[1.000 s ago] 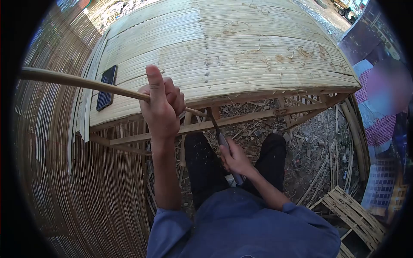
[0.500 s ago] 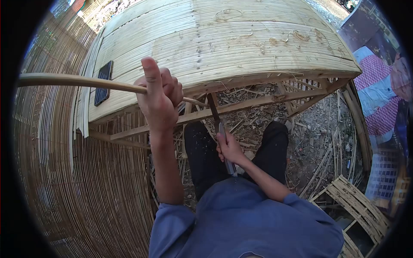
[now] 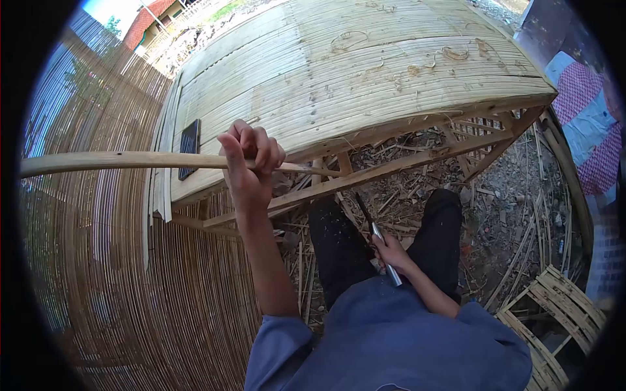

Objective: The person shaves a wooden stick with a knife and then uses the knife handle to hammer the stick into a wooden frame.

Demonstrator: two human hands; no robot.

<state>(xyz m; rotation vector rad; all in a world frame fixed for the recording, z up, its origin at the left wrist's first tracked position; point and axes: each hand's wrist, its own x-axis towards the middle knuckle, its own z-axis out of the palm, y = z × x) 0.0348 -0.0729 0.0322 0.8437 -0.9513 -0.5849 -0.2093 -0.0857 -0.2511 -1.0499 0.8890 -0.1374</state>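
My left hand [image 3: 251,159] is closed around a long bamboo strip [image 3: 124,159], near its right-hand end, above the near edge of a slatted bamboo table. The strip reaches past the left side of the view, and its thin end sticks out to the right of my fist. Low between my knees, my right hand [image 3: 389,253] grips a knife [image 3: 376,229] with a metal-coloured handle and a dark, narrow blade. The blade points up and forward, apart from the strip.
The table [image 3: 365,81] carries a phone [image 3: 189,148] and several curled shavings [image 3: 454,54]. A bamboo screen [image 3: 169,293] stands at left. Offcuts litter the ground. A slatted bamboo frame [image 3: 567,300] lies at lower right, below patterned cloth [image 3: 587,124].
My right hand has drawn the knife down and back; its blade, earlier at the strip, is now apart from it. The strip lies more level. The view has shifted slightly left.
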